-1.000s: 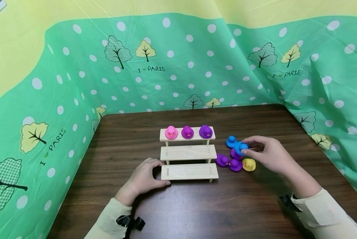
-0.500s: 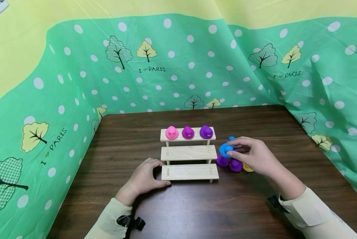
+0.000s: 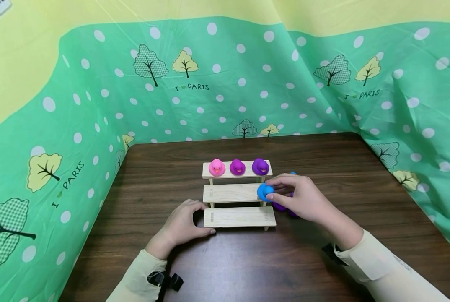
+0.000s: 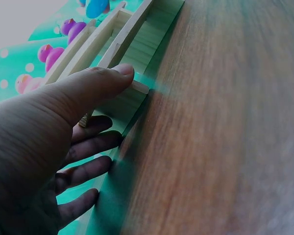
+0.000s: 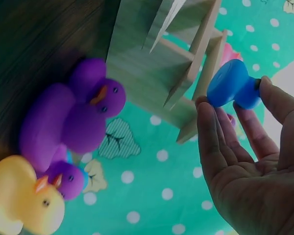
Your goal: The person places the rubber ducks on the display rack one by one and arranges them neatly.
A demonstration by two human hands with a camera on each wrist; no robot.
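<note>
A three-tier wooden stand [image 3: 240, 217] sits mid-table, its middle and lowest tiers bare of ducks at the left. My left hand [image 3: 181, 222] holds the left end of the lowest tier, thumb [image 4: 120, 71] at its front edge and index finger at the back corner. Between thumb and fingertips, my right hand [image 3: 300, 198] pinches a blue rubber duck [image 3: 264, 192], which overlaps the right end of the middle tier in the head view. On the top tier stand a pink duck [image 3: 216, 167], a magenta duck [image 3: 237, 167] and a purple duck [image 3: 260, 167].
Right of the stand, several purple ducks [image 5: 90, 122] and a yellow duck [image 5: 24, 196] are grouped on the dark wooden table [image 3: 153, 167], partly hidden by my right hand in the head view. Another blue duck [image 3: 293, 173] barely shows behind it. Green dotted cloth [image 3: 195, 109] surrounds the table.
My right hand has carried the blue duck left, from above the loose ducks to the right end of the middle tier. The left hand has stayed at the stand.
</note>
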